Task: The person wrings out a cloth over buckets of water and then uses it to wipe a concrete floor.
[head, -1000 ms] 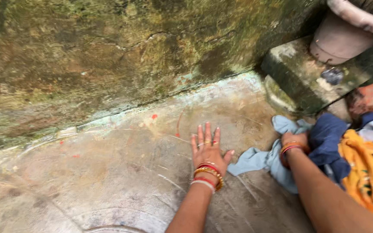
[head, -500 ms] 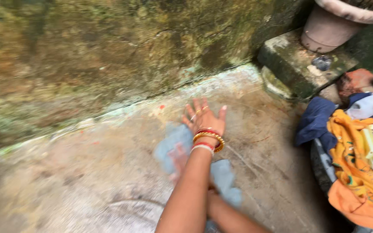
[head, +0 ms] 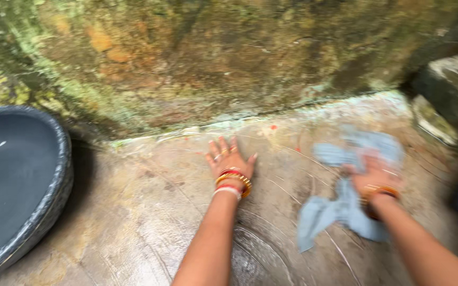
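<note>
While the left hand [head: 229,159] lies flat on the wet stone slab [head: 149,212], fingers spread and holding nothing, the right hand [head: 373,175] is pressed down on a light blue cloth [head: 340,206]. It's blurry, so can't tell how tightly the fingers grip it. The cloth sits toward the slab's right side, near the back edge where the mossy wall [head: 213,58] rises. A dark round basin [head: 17,180] sits off the slab's left edge. Both wrists wear red and gold bangles [head: 232,180].
</note>
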